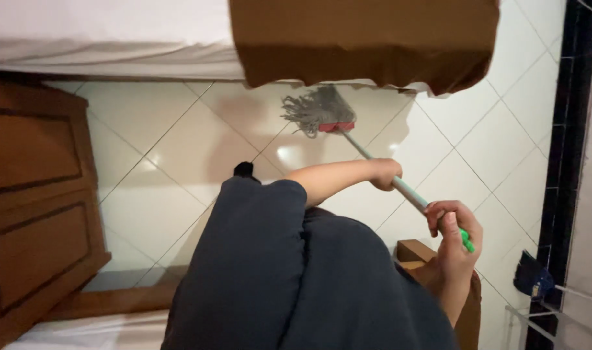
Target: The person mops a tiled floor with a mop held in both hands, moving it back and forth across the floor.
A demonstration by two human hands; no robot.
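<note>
While the mop (322, 110) is stretched out over the tiled floor (173, 142), its pale handle (409, 193) is gripped in both hands. The left hand (385, 174) is wrapped around the shaft partway down, fingers curled shut about it. The right hand (455, 241) is closed on the green upper end (467, 242) of the handle, fingers folded around it. The grey string head with its red clamp lies on the floor just below the edge of a brown blanket (367, 39). A wooden cabinet (37, 194) is seen at the left.
</note>
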